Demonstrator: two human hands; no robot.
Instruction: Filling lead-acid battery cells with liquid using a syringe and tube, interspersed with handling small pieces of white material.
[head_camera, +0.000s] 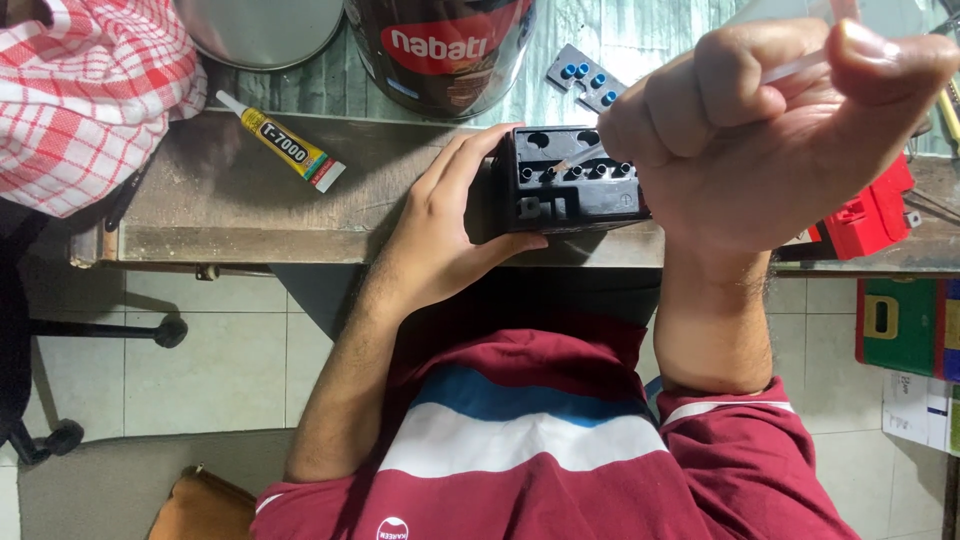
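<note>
Steadying a small black battery (575, 185) at the worktop (250, 200) edge, the left hand (450, 225) wraps its fingers round the case while the right hand (760, 130) pinches a clear syringe (800, 65) over an open cell hole, apparently mid-filling; the next cell will want careful aim

The scene is evenly and brightly lit from above, soft shadow is cast under the counter (300, 240), and the raised right hand (760, 140) is slightly blurred.

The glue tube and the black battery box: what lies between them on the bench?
In the head view, bare worn bench top and then the left hand, which grips the black battery box, lie after the glue tube.
</note>
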